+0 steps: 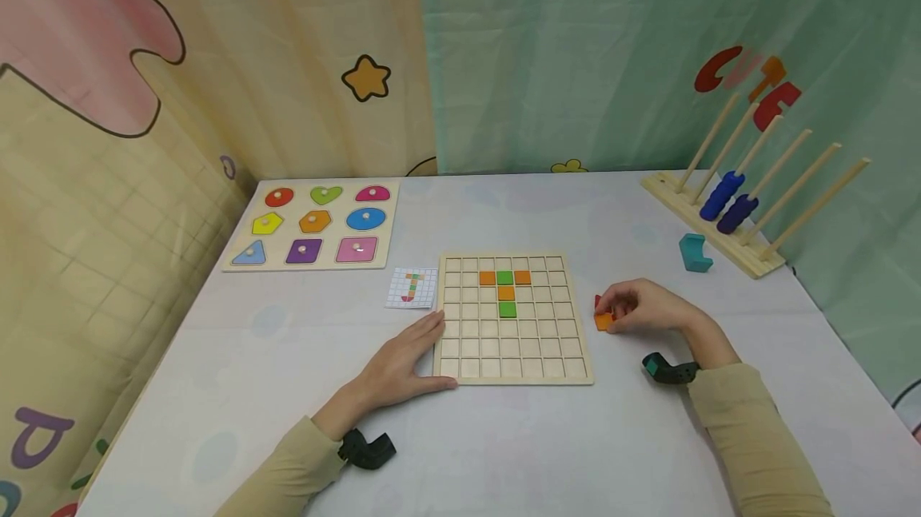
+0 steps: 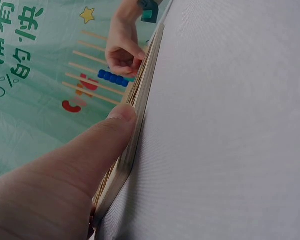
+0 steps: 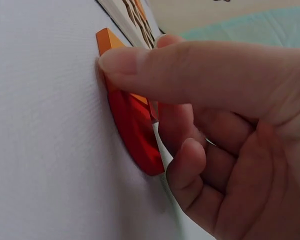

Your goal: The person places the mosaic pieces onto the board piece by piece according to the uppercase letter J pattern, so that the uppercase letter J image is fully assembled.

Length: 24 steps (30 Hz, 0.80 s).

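A wooden grid board [image 1: 471, 347] lies mid-table with several orange and green square tiles [image 1: 507, 293] set in a T shape. My left hand [image 1: 399, 361] rests at its left side, fingers straight along the edge; in the left wrist view the thumb [image 2: 97, 142] touches the board's rim. To the right of the board, my right hand [image 1: 647, 308] pinches an orange block [image 1: 603, 323] between thumb and curled fingers. A red curved block [image 3: 135, 132] lies against the orange one in the right wrist view. The fingertip behind the orange block is partly hidden.
A pattern card [image 1: 412, 288] lies left of the board. Behind it is a knobbed shape puzzle [image 1: 338, 221]. At the back right stands a peg rack [image 1: 741, 241] with blue beads, and a teal curved block [image 1: 695, 253] sits before it. Curtains [image 1: 540, 61] hang behind the table.
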Each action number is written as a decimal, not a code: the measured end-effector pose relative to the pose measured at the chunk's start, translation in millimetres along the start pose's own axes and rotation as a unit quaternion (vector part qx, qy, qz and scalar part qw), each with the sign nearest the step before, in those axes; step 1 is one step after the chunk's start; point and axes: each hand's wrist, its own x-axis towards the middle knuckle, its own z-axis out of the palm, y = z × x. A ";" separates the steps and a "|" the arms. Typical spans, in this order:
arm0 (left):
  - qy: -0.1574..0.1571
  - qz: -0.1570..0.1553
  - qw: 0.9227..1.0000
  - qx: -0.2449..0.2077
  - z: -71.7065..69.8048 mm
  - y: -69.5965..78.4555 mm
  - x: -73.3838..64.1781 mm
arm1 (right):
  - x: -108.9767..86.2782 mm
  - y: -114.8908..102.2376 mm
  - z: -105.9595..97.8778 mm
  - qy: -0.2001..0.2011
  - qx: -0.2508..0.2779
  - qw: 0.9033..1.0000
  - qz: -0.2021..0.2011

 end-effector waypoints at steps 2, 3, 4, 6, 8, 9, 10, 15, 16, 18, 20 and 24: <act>0.000 -0.001 1.000 0.000 0.5 -0.4 0.1 | 0.1 -1.7 0.6 -0.002 0.000 1.000 -0.001; 0.000 -0.002 1.000 0.000 0.7 -0.5 0.1 | 0.0 -2.9 1.0 -0.002 -0.002 1.000 -0.002; -0.001 -0.003 1.000 0.000 0.7 -0.6 0.1 | 0.0 -4.1 1.3 -0.003 -0.002 1.000 -0.003; -0.001 -0.004 1.000 0.000 0.9 -0.7 0.3 | 0.0 -7.3 2.3 -0.003 -0.004 1.000 -0.003; -0.001 -0.003 1.000 0.001 0.9 -0.7 0.5 | 0.2 -11.1 3.5 -0.004 -0.007 1.000 -0.001; -0.001 -0.003 1.000 0.001 0.8 -0.7 0.6 | 0.4 -12.7 4.0 -0.004 -0.008 1.000 0.001; -0.002 -0.003 1.000 0.001 0.7 -0.6 0.6 | 0.7 -14.0 4.8 -0.005 -0.010 1.000 0.002; -0.004 0.001 1.000 0.002 -0.1 -0.6 0.8 | 2.4 -18.1 7.4 -0.010 -0.021 1.000 0.007; -0.004 0.001 1.000 0.002 -0.2 -0.6 0.9 | 2.7 -18.5 7.7 -0.011 -0.023 1.000 0.007; -0.004 0.002 1.000 0.002 -0.2 -0.6 1.0 | 2.9 -19.7 8.0 -0.010 -0.026 1.000 0.009; -0.004 0.001 1.000 0.001 -0.1 -0.6 1.0 | 3.2 -20.5 8.4 -0.007 -0.032 0.999 0.011; -0.004 -0.001 1.000 0.002 -0.4 -0.6 0.9 | 4.6 -21.6 10.2 -0.002 -0.039 0.999 0.010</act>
